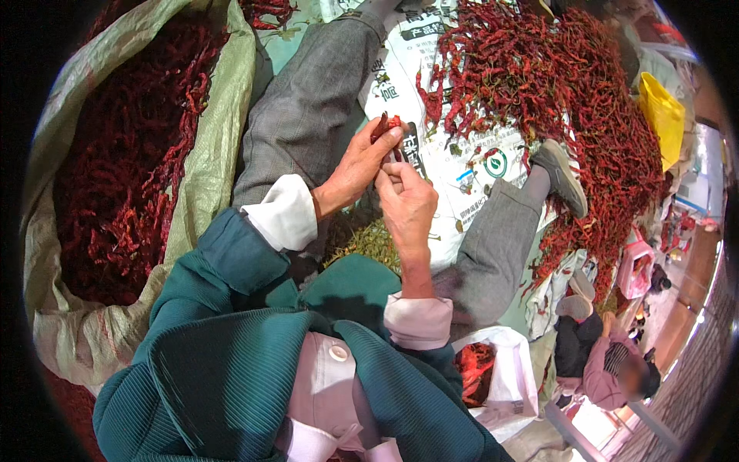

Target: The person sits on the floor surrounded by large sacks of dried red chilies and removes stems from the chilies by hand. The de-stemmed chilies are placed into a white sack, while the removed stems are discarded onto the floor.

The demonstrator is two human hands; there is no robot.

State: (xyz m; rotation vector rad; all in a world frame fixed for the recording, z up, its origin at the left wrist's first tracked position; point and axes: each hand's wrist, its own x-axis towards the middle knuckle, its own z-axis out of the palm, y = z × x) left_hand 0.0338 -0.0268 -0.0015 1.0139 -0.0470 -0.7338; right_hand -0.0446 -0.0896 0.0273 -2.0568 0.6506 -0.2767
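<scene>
Between the thumb and fingers of my left hand (359,157) are dried red chili peppers (394,122), their ends showing above the thumb. My right hand (409,199) is just below, its thumb and index finger pinched at the lower end of a dark pepper (397,155) that spans the gap between both hands. The fingertips partly hide that end. Under my hands, between my legs, lies a heap of yellowish-green stems (375,243). Beyond it a white printed sack (447,199) is spread flat, with loose bits on it.
A woven sack (222,144) full of dark red chilies (130,173) stands at left. A large chili pile (537,69) covers the far right, against my shoe (559,178). A white bag (514,378) of chilies sits by my right hip. Another person (612,369) sits at lower right.
</scene>
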